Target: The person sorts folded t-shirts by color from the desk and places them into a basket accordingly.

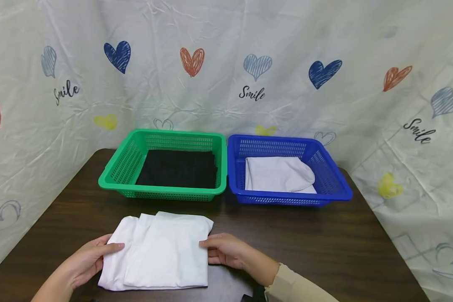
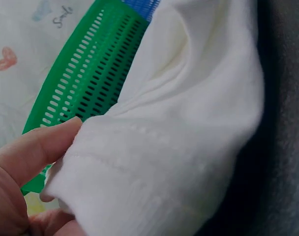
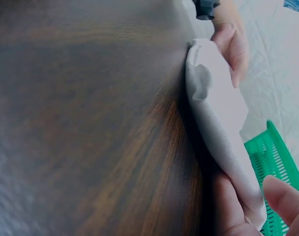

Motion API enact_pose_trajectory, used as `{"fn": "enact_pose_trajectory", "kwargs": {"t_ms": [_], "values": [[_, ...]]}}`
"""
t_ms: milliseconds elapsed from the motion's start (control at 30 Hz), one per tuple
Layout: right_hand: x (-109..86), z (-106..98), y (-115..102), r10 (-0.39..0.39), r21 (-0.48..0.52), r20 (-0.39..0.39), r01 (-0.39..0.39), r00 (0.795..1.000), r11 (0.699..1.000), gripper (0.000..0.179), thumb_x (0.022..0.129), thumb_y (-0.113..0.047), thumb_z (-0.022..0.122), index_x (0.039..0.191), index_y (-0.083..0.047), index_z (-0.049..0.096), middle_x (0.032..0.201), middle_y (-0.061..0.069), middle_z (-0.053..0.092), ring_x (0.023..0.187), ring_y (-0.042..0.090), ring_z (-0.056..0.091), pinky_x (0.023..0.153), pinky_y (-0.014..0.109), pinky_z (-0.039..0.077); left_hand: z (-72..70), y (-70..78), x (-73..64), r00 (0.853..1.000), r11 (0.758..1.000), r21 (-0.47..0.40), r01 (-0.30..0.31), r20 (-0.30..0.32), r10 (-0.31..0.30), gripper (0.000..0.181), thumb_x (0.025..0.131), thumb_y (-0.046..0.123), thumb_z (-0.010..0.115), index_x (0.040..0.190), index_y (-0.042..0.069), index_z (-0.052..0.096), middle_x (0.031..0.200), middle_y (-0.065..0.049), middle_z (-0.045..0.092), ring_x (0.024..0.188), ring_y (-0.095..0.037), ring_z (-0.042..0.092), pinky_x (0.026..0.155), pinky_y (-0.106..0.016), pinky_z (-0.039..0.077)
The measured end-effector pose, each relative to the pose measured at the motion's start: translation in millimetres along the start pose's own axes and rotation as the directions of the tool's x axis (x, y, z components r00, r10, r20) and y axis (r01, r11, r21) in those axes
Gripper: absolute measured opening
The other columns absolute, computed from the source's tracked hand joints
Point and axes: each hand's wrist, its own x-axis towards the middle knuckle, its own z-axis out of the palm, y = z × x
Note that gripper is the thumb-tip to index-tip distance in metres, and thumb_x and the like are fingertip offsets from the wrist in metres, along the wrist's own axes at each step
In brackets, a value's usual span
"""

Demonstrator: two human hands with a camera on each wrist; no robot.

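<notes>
A folded white garment (image 1: pixel 166 251), layered with its left part showing as overlapping folds, is held low over the dark table between both hands. My left hand (image 1: pixel 88 258) grips its left edge, thumb on top and fingers underneath. In the left wrist view the thumb (image 2: pixel 51 142) lies against a ribbed, stitched part of the white cloth (image 2: pixel 154 162). At the opposite edge, my right hand (image 1: pixel 228 251) has its thumb over the cloth and curled fingers below. The right wrist view shows the garment (image 3: pixel 223 132) edge-on, its near end between the right thumb (image 3: pixel 287 201) and fingers.
Behind the garment stands a green basket (image 1: pixel 162 188) with folded black cloth (image 1: pixel 177 167) inside. Beside it on the right, a blue basket (image 1: pixel 290 197) holds folded white cloth (image 1: pixel 275 174). A white printed curtain (image 1: pixel 219 96) hangs behind and around the dark wooden table (image 1: pixel 324 243).
</notes>
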Motion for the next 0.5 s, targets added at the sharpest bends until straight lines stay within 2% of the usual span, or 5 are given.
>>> {"fn": "enact_pose_trajectory", "kwargs": {"t_ms": [100,200,367,500], "values": [[1.8,1.3,-0.7,0.002,-0.014,-0.008,-0.002,1.0,1.0,0.018,0.098,-0.01,0.058,0.112,0.0,0.064,0.095,0.001,0.073,0.092,0.013,0.068,0.093,0.036,0.058,-0.7,-1.9,-0.7,1.0,1.0,-0.019,0.002,0.017,-0.002,0.053,0.103,0.018,0.052,0.143,-0.012,0.035,0.109,0.007,0.071,0.102,-0.01,0.07,0.09,-0.038,0.059],[2.5,2.2,-1.2,-0.001,-0.022,-0.023,0.0,1.0,1.0,0.019,0.097,-0.008,0.058,0.113,0.0,0.064,0.095,0.002,0.073,0.092,0.013,0.068,0.093,0.037,0.058,-0.8,-2.6,-0.1,1.0,0.999,-0.033,0.003,0.022,-0.002,0.044,0.103,0.017,0.052,0.139,-0.007,0.042,0.108,0.006,0.072,0.101,-0.011,0.07,0.089,-0.038,0.06],[1.7,2.6,-0.7,-0.02,-0.013,-0.062,0.019,0.998,1.0,0.016,0.097,-0.007,0.058,0.11,0.0,0.063,0.092,0.001,0.072,0.091,0.013,0.068,0.092,0.038,0.059,1.0,-0.3,2.6,1.0,1.0,-0.018,0.004,-0.005,-0.004,0.045,0.102,0.018,0.054,0.139,-0.006,0.042,0.105,0.006,0.072,0.098,-0.012,0.071,0.087,-0.038,0.06],[1.3,2.4,-0.6,-0.023,-0.005,-0.064,0.023,0.998,1.0,0.015,0.097,-0.007,0.059,0.109,0.0,0.065,0.09,0.0,0.073,0.089,0.013,0.069,0.09,0.037,0.06,1.8,0.5,0.6,0.999,1.0,0.003,0.013,-0.04,-0.013,0.046,0.1,0.017,0.057,0.137,-0.007,0.043,0.102,0.007,0.073,0.095,-0.011,0.072,0.084,-0.036,0.061]]}}
